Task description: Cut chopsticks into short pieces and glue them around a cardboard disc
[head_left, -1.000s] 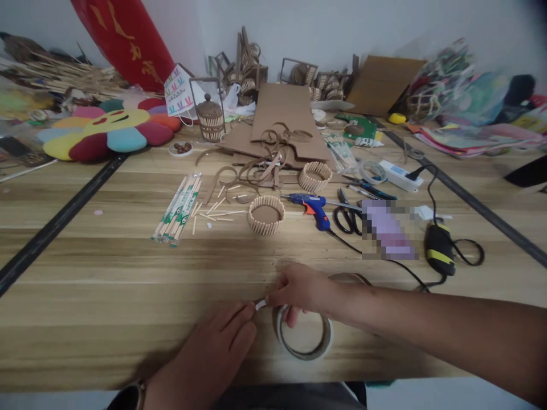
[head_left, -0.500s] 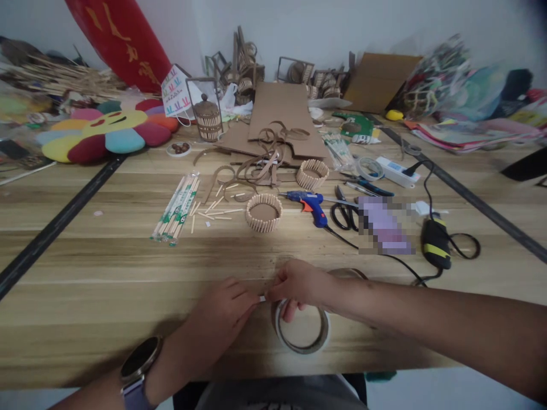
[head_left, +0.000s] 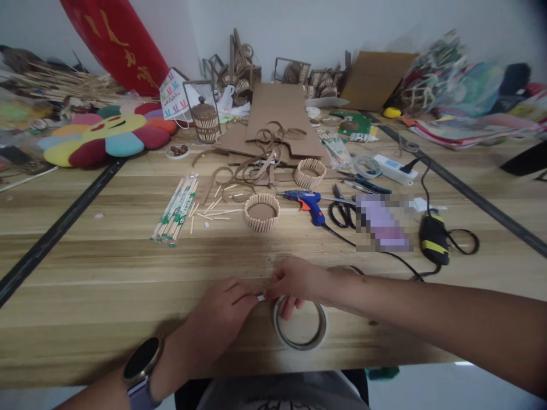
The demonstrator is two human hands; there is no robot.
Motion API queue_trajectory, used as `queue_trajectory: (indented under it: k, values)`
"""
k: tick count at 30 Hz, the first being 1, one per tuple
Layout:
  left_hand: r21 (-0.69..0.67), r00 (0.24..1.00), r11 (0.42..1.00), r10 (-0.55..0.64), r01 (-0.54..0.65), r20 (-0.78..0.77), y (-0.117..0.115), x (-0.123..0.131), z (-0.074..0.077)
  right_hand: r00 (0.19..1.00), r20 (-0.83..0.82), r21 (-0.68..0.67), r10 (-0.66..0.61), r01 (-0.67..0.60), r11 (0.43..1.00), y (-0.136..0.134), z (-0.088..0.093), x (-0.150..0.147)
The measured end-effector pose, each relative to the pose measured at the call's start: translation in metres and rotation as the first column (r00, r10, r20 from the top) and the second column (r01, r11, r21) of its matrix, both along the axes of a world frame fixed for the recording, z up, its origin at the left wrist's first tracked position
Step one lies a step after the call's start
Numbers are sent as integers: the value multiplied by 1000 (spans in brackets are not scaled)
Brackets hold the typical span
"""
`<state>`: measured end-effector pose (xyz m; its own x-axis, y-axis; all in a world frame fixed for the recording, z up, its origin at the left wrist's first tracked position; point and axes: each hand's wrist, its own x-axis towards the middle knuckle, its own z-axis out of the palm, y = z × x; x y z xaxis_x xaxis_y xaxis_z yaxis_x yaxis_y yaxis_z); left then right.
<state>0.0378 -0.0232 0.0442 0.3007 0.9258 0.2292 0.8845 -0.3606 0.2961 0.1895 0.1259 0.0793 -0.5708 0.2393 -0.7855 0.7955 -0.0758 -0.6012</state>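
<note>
Near the front edge of the table, my left hand [head_left: 226, 310] is closed with its fingertips on one end of a small white strip [head_left: 261, 298]. My right hand [head_left: 294, 283] pinches the other end of that strip, fingers curled. A roll of tape [head_left: 323, 330] stands or leans just under my right hand, and some of its fingers show through the ring. A brown strip [head_left: 348, 269] curves out behind my right wrist. Further forward is a round cardboard piece edged with short sticks [head_left: 262, 213]; nothing touches it.
A blue glue gun [head_left: 314, 208], black scissors [head_left: 342, 213] and a black-yellow tool [head_left: 435, 239] with a cable lie ahead and right. Packed sticks [head_left: 177, 210] lie left. A second stick ring [head_left: 310, 173], cardboard [head_left: 277, 111] and curled brown strips [head_left: 239, 171] are further back.
The view has shifted slightly. Both hands keep nearly the same pose at the white strip.
</note>
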Motion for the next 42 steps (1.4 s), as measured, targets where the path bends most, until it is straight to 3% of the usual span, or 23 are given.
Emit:
queue_trajectory:
  k: [10,17,42]
  values:
    - [41,997,999,-16,19,-74,-1,5,6,1000,-9,1,5,-5,1000,-1,2,0]
    - [83,993,996,-25,35,-112,-2,5,0,1000,-1,11,-3,3,1000,-1,1,0]
    - [8,975,1000,-16,18,-221,-2,9,7,1000,5,25,4,-5,1000,-3,-4,0]
